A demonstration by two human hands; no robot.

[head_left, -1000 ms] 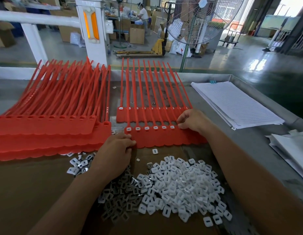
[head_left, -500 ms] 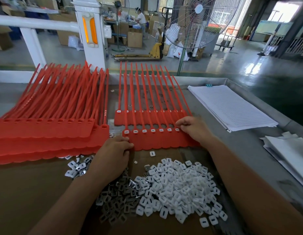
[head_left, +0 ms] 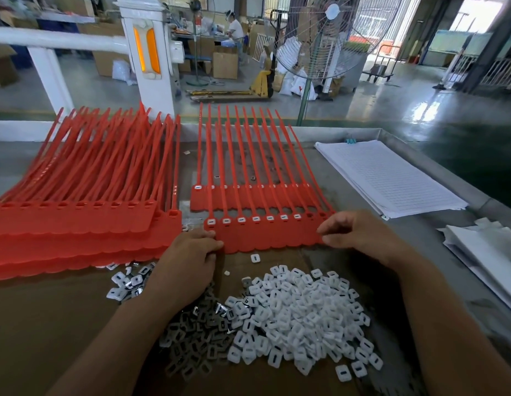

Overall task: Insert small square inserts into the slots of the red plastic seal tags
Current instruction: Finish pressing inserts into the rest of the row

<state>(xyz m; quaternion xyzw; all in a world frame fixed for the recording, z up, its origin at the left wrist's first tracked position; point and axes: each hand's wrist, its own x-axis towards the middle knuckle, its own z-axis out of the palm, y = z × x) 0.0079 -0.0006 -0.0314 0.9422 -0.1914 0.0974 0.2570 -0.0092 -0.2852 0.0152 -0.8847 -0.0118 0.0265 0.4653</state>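
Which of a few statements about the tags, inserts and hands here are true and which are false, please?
1. The front tag strip has white inserts in its leftmost slots. True.
2. Its two rightmost slots are filled too. False: they look empty, plain red.
3. The loose insert pile lies beyond the tags. False: it lies nearer the person, on the cardboard.
4. The left hand touches the strip's left end. True.

Glossy red plastic seal tags [head_left: 265, 235], matt white plastic inserts [head_left: 300, 318], brown cardboard [head_left: 48, 324].
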